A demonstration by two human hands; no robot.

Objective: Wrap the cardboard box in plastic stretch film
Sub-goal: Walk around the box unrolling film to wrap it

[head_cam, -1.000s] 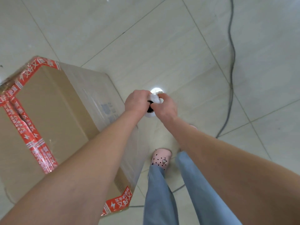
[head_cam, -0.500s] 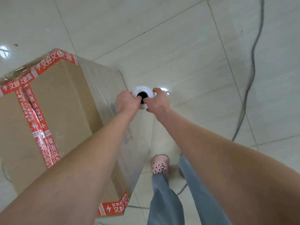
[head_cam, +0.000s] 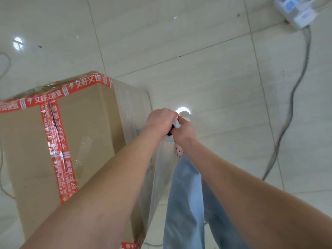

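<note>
Fingers [head_cam: 168,113] of left hand [head_cam: 159,120] & right hand [head_cam: 184,131] curl round film roll [head_cam: 168,140] top, just beside cardboard box [head_cam: 86,126]. Risk: slack pull = loose wrap; feet may snag cable [head_cam: 291,97].

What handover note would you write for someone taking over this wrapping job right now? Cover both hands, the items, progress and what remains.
Hands: the left hand and right hand both grip the film roll, held upright beside the cardboard box.
Done: stretched film runs from the roll over the box's side nearest it.
Left: carry the roll round the other sides, which are hidden.
</note>
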